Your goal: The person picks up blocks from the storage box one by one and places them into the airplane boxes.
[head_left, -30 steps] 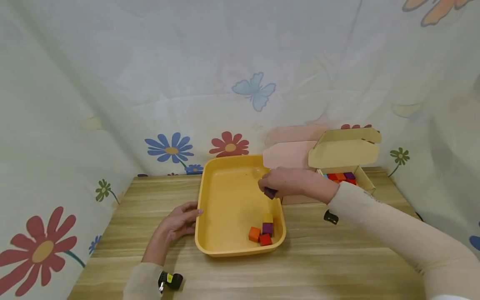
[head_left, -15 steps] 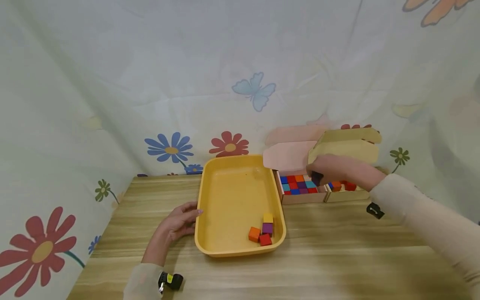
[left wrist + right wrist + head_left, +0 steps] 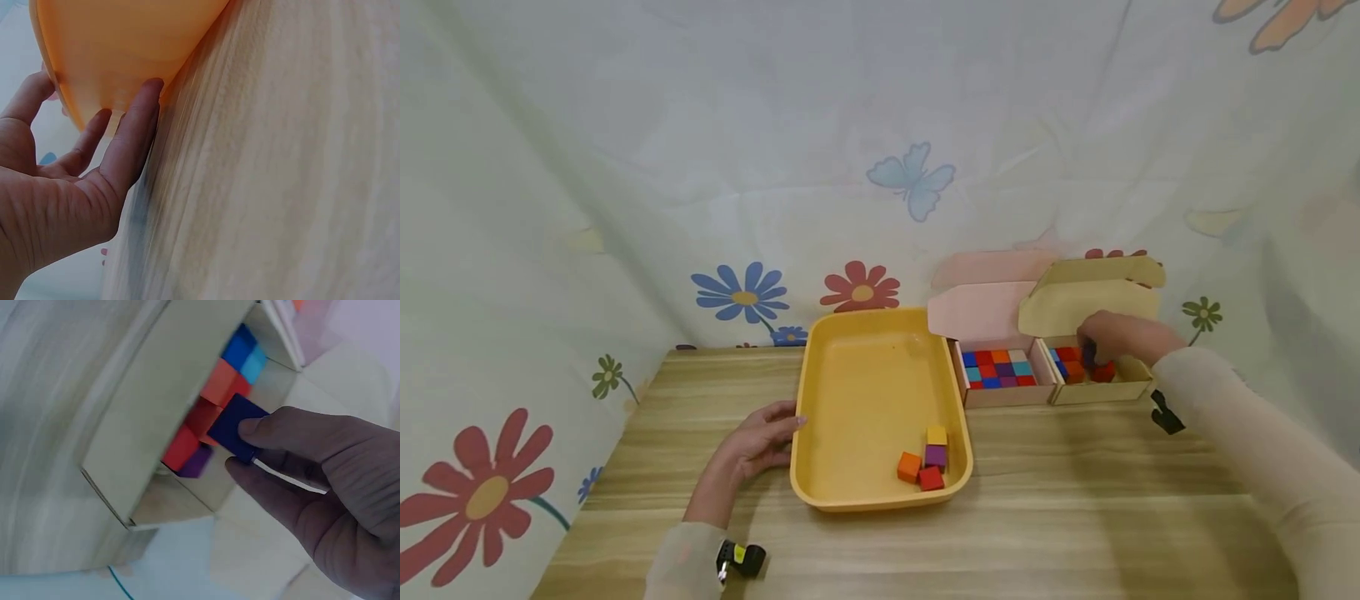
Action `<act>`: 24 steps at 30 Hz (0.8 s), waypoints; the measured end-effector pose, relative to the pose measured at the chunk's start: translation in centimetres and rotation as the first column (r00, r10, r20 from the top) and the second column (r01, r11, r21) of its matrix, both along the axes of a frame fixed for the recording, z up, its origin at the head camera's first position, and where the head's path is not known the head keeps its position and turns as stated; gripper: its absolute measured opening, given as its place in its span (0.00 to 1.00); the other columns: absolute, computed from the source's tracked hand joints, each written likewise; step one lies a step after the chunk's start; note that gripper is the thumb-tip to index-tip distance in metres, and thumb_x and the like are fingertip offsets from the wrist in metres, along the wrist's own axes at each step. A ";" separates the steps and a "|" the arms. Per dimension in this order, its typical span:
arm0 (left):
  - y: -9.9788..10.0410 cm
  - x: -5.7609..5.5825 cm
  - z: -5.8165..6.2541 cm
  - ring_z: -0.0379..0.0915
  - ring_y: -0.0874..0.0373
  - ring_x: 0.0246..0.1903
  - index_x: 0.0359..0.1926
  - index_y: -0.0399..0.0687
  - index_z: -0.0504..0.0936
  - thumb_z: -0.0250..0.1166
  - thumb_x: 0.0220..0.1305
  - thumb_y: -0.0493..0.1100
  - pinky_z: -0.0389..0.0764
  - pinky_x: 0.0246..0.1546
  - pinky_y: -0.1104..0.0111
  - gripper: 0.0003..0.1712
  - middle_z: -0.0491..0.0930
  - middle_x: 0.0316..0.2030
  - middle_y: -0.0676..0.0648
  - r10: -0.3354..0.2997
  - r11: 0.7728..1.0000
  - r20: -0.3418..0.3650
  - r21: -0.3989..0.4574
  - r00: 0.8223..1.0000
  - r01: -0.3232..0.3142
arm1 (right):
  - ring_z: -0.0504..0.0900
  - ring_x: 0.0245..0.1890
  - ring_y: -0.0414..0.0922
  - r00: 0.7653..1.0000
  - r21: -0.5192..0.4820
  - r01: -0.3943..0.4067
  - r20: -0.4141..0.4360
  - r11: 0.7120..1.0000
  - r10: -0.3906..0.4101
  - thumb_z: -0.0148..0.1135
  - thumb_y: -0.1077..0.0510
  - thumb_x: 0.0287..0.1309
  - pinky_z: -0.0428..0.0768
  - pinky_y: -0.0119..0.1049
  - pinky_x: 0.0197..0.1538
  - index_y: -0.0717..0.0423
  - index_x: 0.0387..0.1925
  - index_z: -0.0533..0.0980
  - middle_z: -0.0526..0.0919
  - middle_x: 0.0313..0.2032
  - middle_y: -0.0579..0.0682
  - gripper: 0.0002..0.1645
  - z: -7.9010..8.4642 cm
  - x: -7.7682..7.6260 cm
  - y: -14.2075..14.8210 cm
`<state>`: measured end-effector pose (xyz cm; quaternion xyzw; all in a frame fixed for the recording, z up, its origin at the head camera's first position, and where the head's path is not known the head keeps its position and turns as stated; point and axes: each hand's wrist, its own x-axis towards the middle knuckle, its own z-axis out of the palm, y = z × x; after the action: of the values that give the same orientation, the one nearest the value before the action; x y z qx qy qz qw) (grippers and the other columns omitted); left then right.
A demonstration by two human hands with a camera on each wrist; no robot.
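My right hand [image 3: 1116, 335] is over the yellow cardboard box [image 3: 1101, 392] at the back right. Between thumb and fingers it pinches a dark blue cube [image 3: 232, 427], held above other coloured cubes in that box. In the head view the fingers largely hide this cube. My left hand [image 3: 763, 437] rests against the left side of a yellow tray [image 3: 850, 506]. Its fairly straight fingers touch the tray's outer wall [image 3: 125, 50], and one reaches the rim. Inside the tray, at its near right corner, lie an orange cube [image 3: 908, 467], a red cube [image 3: 931, 478], a purple cube [image 3: 936, 457] and a yellow cube [image 3: 936, 436].
A pink cardboard box [image 3: 1009, 397] with rows of coloured cubes stands between the tray and the yellow box. Both boxes have raised lids, such as the pink lid [image 3: 981, 308]. Behind the wooden table [image 3: 1045, 517] hangs a patterned cloth [image 3: 760, 167].
My right hand has carried the dark cube rightward from above the tray, past the pink box, to the yellow box. My left hand and the cubes in the tray have stayed put.
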<state>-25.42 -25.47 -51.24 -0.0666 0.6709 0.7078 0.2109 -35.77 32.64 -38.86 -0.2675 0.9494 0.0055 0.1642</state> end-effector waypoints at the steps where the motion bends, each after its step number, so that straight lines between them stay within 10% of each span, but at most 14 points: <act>1: 0.0 0.0 0.0 0.80 0.49 0.51 0.76 0.40 0.58 0.65 0.72 0.44 0.84 0.50 0.49 0.39 0.74 0.63 0.34 -0.004 1.000 0.000 0.003 1.000 0.004 | 0.76 0.32 0.46 1.000 -0.009 0.014 0.018 1.000 -0.014 0.70 0.74 0.50 0.83 0.44 0.40 0.61 0.34 0.80 0.80 0.31 0.48 0.11 -0.4 -0.2 0.1; 15: 0.0 -0.1 0.0 0.81 0.49 0.51 0.75 0.42 0.60 0.65 0.72 0.44 0.85 0.49 0.49 0.37 0.73 0.64 0.34 0.013 1.000 0.020 -0.008 1.000 -0.013 | 0.71 0.30 0.46 0.990 -0.071 0.137 0.054 0.988 -0.134 0.71 0.75 0.47 0.73 0.37 0.34 0.59 0.31 0.78 0.76 0.28 0.46 0.13 -2.4 -1.0 0.7; 24: 0.0 -0.2 0.0 0.81 0.48 0.51 0.75 0.42 0.61 0.66 0.71 0.45 0.85 0.49 0.49 0.38 0.74 0.63 0.34 0.020 1.000 0.016 -0.015 1.000 -0.019 | 0.71 0.28 0.45 0.998 -0.071 0.049 -0.039 0.996 -0.052 0.73 0.75 0.46 0.74 0.39 0.33 0.58 0.28 0.75 0.76 0.26 0.46 0.16 -3.3 -0.5 0.7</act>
<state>-25.63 -25.48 -51.23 -0.0806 0.6738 0.7041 0.2090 -36.30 33.37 -42.19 -0.2488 0.9587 -0.0264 0.1357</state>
